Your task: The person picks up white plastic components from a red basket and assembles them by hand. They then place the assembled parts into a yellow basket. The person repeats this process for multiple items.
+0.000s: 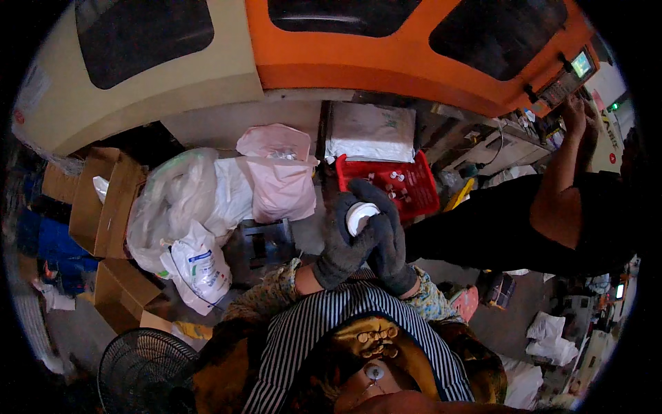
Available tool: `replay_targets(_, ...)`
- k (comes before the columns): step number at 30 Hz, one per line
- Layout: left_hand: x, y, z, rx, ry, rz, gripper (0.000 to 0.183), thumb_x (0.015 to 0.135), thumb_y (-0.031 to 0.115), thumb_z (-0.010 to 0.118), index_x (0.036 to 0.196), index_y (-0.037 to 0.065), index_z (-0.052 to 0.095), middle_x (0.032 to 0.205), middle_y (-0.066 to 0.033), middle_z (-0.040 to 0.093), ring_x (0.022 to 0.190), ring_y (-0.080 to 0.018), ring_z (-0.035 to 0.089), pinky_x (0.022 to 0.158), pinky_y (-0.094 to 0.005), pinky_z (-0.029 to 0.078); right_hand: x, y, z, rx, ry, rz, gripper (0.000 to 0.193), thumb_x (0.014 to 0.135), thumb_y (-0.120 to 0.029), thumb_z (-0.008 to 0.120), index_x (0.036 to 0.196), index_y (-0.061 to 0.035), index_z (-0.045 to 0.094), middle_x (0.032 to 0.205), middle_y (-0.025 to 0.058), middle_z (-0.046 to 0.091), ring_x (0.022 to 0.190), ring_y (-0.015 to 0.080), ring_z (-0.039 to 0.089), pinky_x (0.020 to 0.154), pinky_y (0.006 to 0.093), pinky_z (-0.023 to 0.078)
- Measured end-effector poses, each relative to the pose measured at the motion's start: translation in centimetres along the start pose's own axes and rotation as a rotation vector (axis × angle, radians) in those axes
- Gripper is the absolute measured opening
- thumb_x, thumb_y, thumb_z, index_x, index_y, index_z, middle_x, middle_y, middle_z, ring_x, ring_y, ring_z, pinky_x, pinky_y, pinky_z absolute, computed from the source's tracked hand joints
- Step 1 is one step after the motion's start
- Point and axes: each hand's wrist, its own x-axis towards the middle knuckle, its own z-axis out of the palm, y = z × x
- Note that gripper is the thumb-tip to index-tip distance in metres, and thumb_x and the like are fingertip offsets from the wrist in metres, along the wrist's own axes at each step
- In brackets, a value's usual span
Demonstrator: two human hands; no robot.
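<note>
In front of my chest, both hands wear dark grey knit gloves and are closed together round a small white round piece (361, 217). My left hand (339, 243) wraps it from the left. My right hand (390, 250) presses against it from the right, its fingers lying over the lower edge. Its exact kind is unclear, since the gloves cover most of it. Just beyond my hands stands a red plastic crate (426, 185) with several small white pieces (394, 186) inside.
A pink bag (283, 190), a clear plastic bag (162, 200) and a white printed sack (198, 265) sit left. Cardboard boxes (103, 207) and a black fan (146, 372) stand farther left. Beyond is an orange machine (386, 62); at right a person (552, 214) touches its control panel (562, 86).
</note>
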Motion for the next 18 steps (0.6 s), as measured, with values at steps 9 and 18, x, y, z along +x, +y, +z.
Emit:
replay_targets(9, 2.6, -1.2, 2.4, -0.433, 0.043, -0.214, 0.017, 0.095, 0.011, 0.055, 0.11, 0.005, 0.051, 0.103, -0.0075, 0.056, 0.096, -0.018, 0.057, 0.083, -0.032, 0.047, 1.9, 0.0, -1.8, 0.058, 0.046, 0.055, 0.045, 0.099, -0.027, 0.042, 0.137, -0.0025, 0.042, 0.132, 0.011, 0.049, 0.122, 0.0209, 0.046, 0.105, 0.0346, 0.035)
replay_targets(18, 2.3, -3.0, 2.3, -0.17, -0.087, -0.207, 0.042, 0.104, 0.034, 0.031, 0.131, 0.004, 0.043, 0.114, -0.0071, 0.056, 0.104, -0.0162, 0.054, 0.089, -0.0297, 0.048, 0.5, -0.4, -3.3, -0.206, 0.101, -0.068, 0.063, 0.086, -0.022, 0.063, 0.14, -0.0023, 0.038, 0.136, 0.0147, 0.046, 0.125, 0.026, 0.044, 0.107, 0.0395, 0.033)
